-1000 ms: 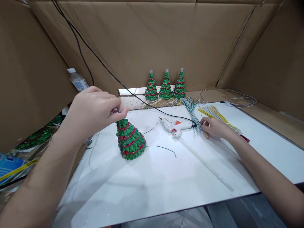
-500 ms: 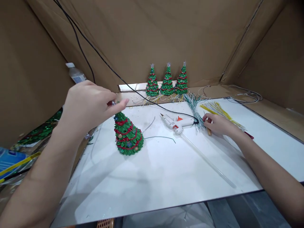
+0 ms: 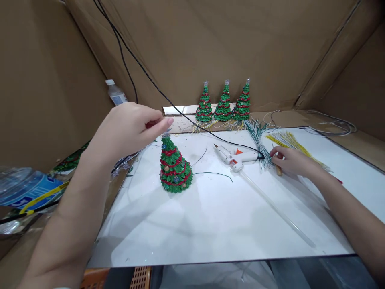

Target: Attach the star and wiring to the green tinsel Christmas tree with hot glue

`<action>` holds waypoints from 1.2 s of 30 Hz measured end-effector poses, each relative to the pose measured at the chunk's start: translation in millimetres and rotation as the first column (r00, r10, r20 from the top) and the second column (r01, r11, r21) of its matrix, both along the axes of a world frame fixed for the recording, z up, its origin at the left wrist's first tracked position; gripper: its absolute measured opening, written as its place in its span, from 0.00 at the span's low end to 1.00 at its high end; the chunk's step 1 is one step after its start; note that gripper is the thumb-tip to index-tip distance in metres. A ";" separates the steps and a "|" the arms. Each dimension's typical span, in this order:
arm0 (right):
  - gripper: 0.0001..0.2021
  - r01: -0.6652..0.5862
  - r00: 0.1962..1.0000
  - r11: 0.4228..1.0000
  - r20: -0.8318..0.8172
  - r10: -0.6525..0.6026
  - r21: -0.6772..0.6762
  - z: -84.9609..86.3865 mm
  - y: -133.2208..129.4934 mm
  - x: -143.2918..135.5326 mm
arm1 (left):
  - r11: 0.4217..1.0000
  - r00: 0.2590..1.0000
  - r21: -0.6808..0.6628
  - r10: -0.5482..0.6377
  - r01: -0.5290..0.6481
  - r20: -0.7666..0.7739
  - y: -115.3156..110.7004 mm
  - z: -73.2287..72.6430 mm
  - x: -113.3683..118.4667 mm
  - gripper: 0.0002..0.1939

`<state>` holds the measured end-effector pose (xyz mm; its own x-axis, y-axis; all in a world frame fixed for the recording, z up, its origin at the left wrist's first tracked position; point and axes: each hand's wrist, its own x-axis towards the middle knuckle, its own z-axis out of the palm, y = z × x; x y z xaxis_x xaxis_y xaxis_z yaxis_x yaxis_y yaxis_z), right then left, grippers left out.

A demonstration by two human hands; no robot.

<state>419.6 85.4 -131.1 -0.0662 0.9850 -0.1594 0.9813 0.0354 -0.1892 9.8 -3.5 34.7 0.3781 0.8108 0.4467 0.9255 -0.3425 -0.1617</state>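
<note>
A small green Christmas tree [image 3: 176, 168] with red garlands stands on the white board [image 3: 180, 224], thin wires lying out to its right. My left hand [image 3: 135, 124] is closed just above the star at its top; what the pinched fingers hold, if anything, is hidden. At the right, my right hand [image 3: 288, 160] has its fingers closed around a small tool with a wooden handle [image 3: 278, 170], beside the bundle of white and green wires [image 3: 258, 138]. A white glue gun [image 3: 236, 158] with a long clear glue stick lies between the hands.
Three similar trees [image 3: 223, 105] stand along the back ledge. Yellow and white wires [image 3: 294, 146] lie behind my right hand. A black cable [image 3: 156, 86] hangs across the view. At the left are a clear bottle [image 3: 116, 94] and a blue-labelled pack [image 3: 33, 186].
The whole view has shifted, so things appear farther right. My left hand has come up slightly off the tree's top, and the star now shows below its fingers. My right hand keeps its tool.
</note>
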 end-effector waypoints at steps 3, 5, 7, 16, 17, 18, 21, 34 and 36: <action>0.15 0.010 1.000 1.000 -0.006 -0.010 -0.008 1.1 0.3 0.0 | 1.000 1.000 -0.028 -0.005 0.006 0.022 -0.7 0.6 -1.5 0.22; 0.15 0.017 1.000 1.000 -0.013 -0.017 0.003 1.9 0.0 0.1 | 0.998 0.999 -0.057 -0.012 0.014 0.030 -0.6 0.9 -1.8 0.21; 0.15 0.022 0.999 0.999 -0.024 -0.021 0.027 2.9 -0.9 -0.1 | 0.995 0.999 -0.090 -0.026 0.029 0.033 -0.2 0.8 -1.8 0.20; 0.15 0.034 0.995 0.980 -0.103 -0.014 0.195 3.4 -2.0 1.3 | 0.991 0.997 -0.113 -0.060 0.064 0.040 4.4 -2.5 -2.8 0.19; 0.16 0.039 0.994 0.979 -0.107 -0.018 0.198 3.4 -1.8 1.7 | 0.992 0.997 -0.109 -0.067 0.071 0.042 4.9 -2.6 -3.1 0.19; 0.17 0.046 0.994 0.979 -0.109 -0.024 0.200 3.6 -1.7 2.1 | 0.992 0.996 -0.099 -0.073 0.077 0.044 5.3 -2.8 -3.2 0.19; 0.19 0.073 0.993 0.976 -0.102 -0.053 0.203 5.0 -2.5 2.9 | 0.992 0.996 -0.086 -0.088 0.091 0.033 5.8 -3.5 -3.2 0.19; 0.18 0.192 0.979 0.967 0.036 -0.201 0.169 14.0 -6.4 7.7 | 0.996 0.996 -0.020 -0.085 0.084 -0.037 9.0 -6.2 -6.3 0.19; 0.16 0.193 0.977 0.971 0.062 -0.204 0.144 13.5 -5.7 8.1 | 0.996 0.995 -0.011 -0.089 0.089 -0.051 10.0 -6.9 -6.3 0.18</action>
